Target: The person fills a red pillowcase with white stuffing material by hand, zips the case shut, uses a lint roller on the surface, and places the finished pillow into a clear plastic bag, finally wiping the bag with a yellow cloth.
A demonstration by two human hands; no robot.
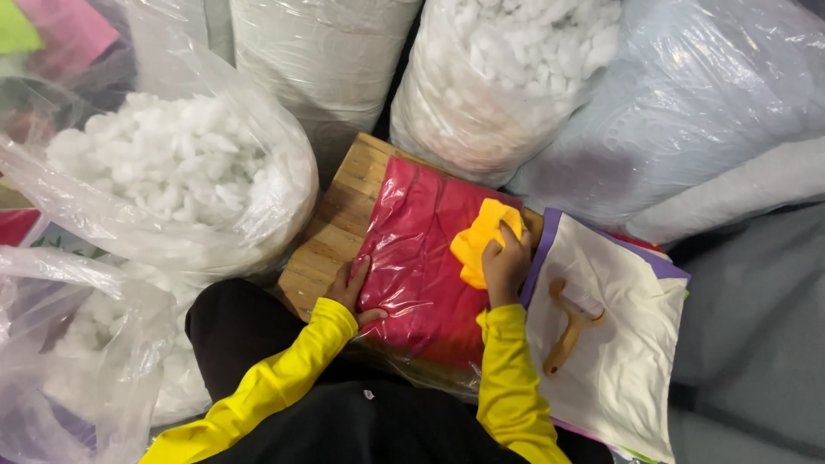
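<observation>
My left hand (pixel 354 290) lies open and flat on the near left edge of the red fabric pack (pixel 421 258), fingers spread on its clear plastic wrap, which I judge pins the slippery pack to the wooden board (pixel 344 210) beneath it. My right hand (pixel 505 262) is curled over a yellow cloth (pixel 478 241), fingers bent and gripping it against the right side of the pack; the cloth is bunched, partly under my palm. Just to the right, touching the board's edge, sits a stack of flat fabric pieces (pixel 619 361), cream on top with purple and other colours showing at its edges, and 1 wooden-handled roller (pixel 571 322) rests on it, close to my right hand, probably parked within easy reach. I count 1 red pack, 1 yellow cloth, 1 board and 1 roller. Around me stand clear plastic bags: 2 show loose white stuffing, the one on my left (pixel 172 163) with its mouth open and the one ahead (pixel 507 77); a 3rd at lower left (pixel 77 344) seems to hold the same. Whether the pale bag on the right (pixel 696 103) holds stuffing I cannot tell.
</observation>
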